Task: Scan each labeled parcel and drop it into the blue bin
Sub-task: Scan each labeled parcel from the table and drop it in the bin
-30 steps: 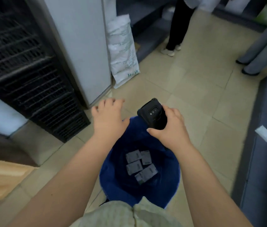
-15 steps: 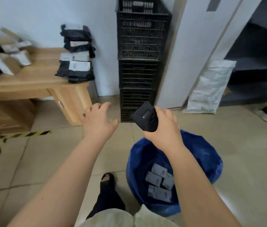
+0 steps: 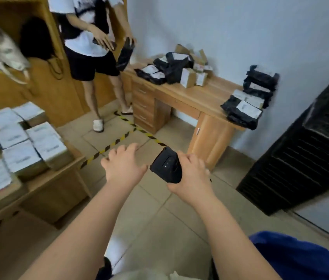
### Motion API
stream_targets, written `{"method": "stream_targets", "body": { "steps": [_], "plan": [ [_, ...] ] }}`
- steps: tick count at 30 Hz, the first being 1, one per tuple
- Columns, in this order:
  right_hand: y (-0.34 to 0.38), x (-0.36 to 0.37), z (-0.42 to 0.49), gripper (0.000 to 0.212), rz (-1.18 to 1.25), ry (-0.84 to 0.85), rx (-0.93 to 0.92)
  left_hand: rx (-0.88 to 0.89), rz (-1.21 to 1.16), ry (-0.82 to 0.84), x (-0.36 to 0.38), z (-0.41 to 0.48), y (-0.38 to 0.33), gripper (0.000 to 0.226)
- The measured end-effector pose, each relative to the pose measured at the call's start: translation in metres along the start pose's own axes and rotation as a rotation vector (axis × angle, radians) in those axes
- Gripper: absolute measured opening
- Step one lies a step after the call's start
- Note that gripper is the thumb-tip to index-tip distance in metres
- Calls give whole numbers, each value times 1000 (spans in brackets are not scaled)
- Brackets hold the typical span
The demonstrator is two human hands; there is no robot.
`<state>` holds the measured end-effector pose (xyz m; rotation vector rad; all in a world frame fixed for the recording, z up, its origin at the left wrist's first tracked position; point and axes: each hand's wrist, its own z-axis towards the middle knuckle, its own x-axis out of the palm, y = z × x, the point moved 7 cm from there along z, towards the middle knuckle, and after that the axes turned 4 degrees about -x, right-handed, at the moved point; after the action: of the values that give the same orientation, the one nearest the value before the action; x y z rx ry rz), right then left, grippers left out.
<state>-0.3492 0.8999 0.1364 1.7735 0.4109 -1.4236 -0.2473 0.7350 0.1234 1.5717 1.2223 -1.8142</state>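
My right hand grips a black handheld scanner in mid-air over the tiled floor. Beside it, my left hand is empty, palm down with fingers spread. The blue bin shows only as a rim at the bottom right, behind my right forearm. Several boxed parcels with white labels are stacked on a low wooden table at the left. Black bagged parcels with labels lie on the right end of a wooden desk, and a second heap of parcels sits on its far end.
A person in a white shirt and black shorts stands near the desk's far end holding a black bag. Stacked black crates rise at the right. Yellow-black tape marks the floor ahead. A wooden cabinet fills the back left.
My view has swung left from the blue bin toward the desk and the box table. Both hands stayed ahead of me, the right still holding the scanner, the left still empty.
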Motion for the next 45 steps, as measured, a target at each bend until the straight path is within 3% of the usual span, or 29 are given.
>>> {"method": "stream_targets", "body": {
  "steps": [9, 12, 19, 26, 33, 42, 45],
  "plan": [
    [250, 117, 100, 93, 67, 122, -284, -297, 85, -125, -85, 56, 270, 63],
    [325, 153, 125, 87, 104, 159, -354, -374, 94, -150, -106, 66, 345, 61],
    [439, 213, 160, 83, 117, 258, -455, -622, 47, -133, -130, 66, 477, 63],
    [507, 276, 177, 77, 114, 396, -581, -826, -27, -157, -135, 70, 552, 72],
    [541, 331, 202, 67, 123, 531, -646, -1058, -115, -4, -92, 88, 600, 79],
    [572, 382, 239, 74, 33, 642, -723, -1188, -155, 62, -45, 123, 627, 95],
    [577, 392, 248, 75, 17, 671, -749, -1209, -160, 19, -43, 130, 633, 90]
  ]
}}
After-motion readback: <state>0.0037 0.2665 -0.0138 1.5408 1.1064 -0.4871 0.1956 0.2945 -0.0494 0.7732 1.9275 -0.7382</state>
